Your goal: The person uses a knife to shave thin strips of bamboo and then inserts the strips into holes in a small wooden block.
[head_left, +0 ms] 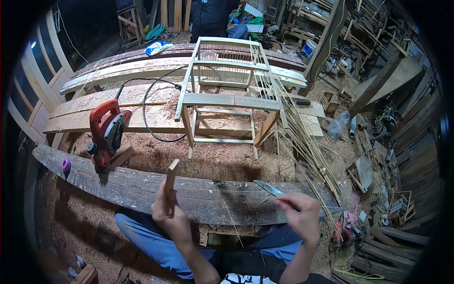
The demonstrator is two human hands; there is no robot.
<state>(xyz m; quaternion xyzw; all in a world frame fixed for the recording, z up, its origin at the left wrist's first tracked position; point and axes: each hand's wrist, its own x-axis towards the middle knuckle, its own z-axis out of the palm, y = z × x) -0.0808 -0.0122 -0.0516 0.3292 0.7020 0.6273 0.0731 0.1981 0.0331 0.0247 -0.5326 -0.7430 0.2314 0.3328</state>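
My left hand [171, 215] is closed round a short flat piece of wood [171, 176] that points upward above the worn plank. To the right, my right hand [300, 213] has its fingers pinched together beside a knife blade [267, 187]; whether the fingers hold the knife's handle is hidden. The worn plank [142, 188] lies across in front of my knees. Beyond it stands a wooden frame [231, 100] with thin rods across its upper part. Long thin strips [307, 144] lean against the frame's right side.
A red electric planer [105, 128] with a black cable and a purple tape roll [65, 165] sit at the plank's left. Thick boards [137, 102] lie behind. A person [210, 21] is at the far side. Shavings cover the ground.
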